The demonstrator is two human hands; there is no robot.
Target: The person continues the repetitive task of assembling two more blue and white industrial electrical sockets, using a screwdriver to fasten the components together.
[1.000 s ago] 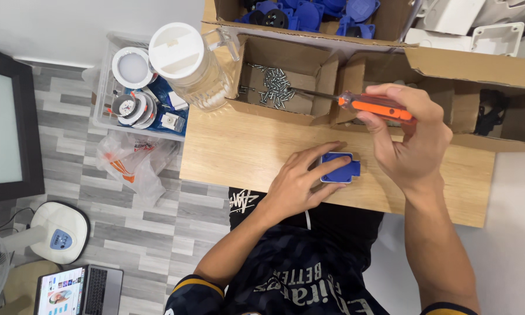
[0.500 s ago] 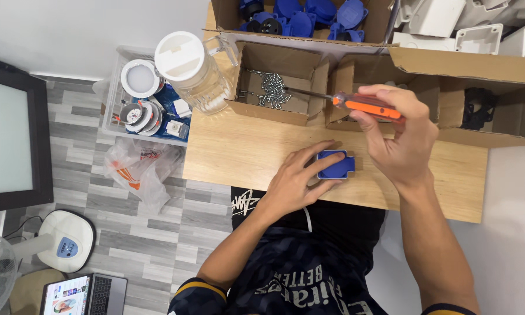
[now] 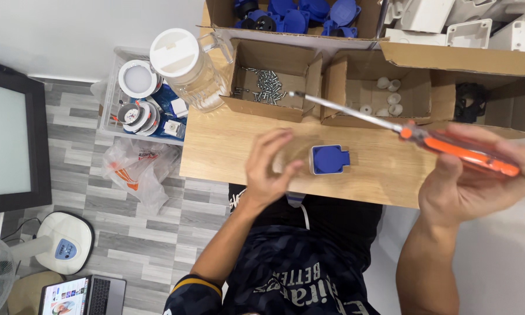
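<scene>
Overhead, head view: right hand point(image 3: 478, 181) gripped orange-handled screwdriver point(image 3: 458, 150), steel shaft pointing toward open cardboard box of small metal screws point(image 3: 266, 86). Left hand point(image 3: 266, 166) hovered open, fingers spread, just beside square blue plastic socket cover point(image 3: 329, 159) lying on light wooden tabletop point(image 3: 227, 146), not touching.
</scene>
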